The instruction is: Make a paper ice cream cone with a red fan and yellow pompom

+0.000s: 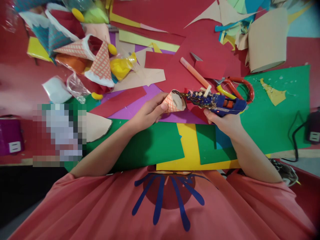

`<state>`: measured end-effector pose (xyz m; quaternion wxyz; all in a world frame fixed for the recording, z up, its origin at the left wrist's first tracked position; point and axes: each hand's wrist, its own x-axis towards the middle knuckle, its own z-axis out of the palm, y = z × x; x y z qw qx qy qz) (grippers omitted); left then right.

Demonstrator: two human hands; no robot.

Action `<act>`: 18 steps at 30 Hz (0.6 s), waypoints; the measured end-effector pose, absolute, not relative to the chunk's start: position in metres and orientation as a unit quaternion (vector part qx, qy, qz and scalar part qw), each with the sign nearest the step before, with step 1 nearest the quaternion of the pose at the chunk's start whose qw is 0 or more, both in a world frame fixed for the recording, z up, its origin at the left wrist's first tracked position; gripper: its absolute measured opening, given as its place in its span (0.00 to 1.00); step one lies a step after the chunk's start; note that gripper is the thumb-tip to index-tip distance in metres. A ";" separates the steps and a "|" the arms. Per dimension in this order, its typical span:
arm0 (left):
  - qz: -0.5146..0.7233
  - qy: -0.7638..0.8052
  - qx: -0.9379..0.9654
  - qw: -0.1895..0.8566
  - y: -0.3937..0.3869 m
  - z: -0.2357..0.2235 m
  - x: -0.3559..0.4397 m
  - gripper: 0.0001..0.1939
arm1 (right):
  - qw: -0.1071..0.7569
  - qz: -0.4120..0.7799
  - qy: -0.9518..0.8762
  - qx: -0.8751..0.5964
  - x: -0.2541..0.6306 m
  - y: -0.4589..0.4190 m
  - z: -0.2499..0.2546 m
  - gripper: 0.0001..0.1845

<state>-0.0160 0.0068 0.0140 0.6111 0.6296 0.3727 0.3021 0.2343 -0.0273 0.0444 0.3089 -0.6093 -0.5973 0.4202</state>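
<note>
My left hand (pixel 152 111) is closed around a small paper cone (pixel 172 104), orange with a pale lattice pattern, its wide end turned to the right. In my right hand (pixel 225 123) is a blue hot glue gun (pixel 220 102), streaked with dried glue and bits of scrap. Its nozzle points left and sits at the rim of the cone; whether it touches cannot be told. A pair of red-handled scissors (pixel 248 88) lies just behind the glue gun, and a pinkish stick (pixel 195 72) rests beyond it.
Finished cones with white rims (pixel 100 65) crowd the back left beside bagged yellow material (pixel 122 66). A beige paper cup shape (pixel 267 40) stands at the back right. Red, purple and green sheets (pixel 275 126) cover the table. A black cord (pixel 295 143) runs along the right edge.
</note>
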 end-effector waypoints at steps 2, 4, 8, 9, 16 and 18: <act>0.300 0.373 0.631 0.610 0.007 0.015 -0.016 0.33 | 0.305 0.417 -0.600 -0.611 0.235 -0.027 0.044 0.21; 0.297 0.378 0.631 0.609 0.007 0.017 -0.016 0.34 | 0.304 0.410 -0.605 -0.612 0.235 -0.027 0.043 0.21; 0.293 0.382 0.628 0.612 0.006 0.019 -0.014 0.33 | 0.311 0.393 -0.614 -0.609 0.234 -0.027 0.042 0.22; 0.294 0.380 0.627 0.613 0.006 0.020 -0.014 0.33 | 0.313 0.394 -0.614 -0.609 0.234 -0.027 0.042 0.22; 0.293 0.395 0.647 0.583 0.007 0.014 -0.017 0.35 | 0.314 0.438 -0.589 -0.602 0.234 -0.027 0.040 0.14; 0.305 0.394 0.654 0.569 0.007 0.010 -0.018 0.33 | 0.315 0.452 -0.579 -0.602 0.234 -0.027 0.040 0.12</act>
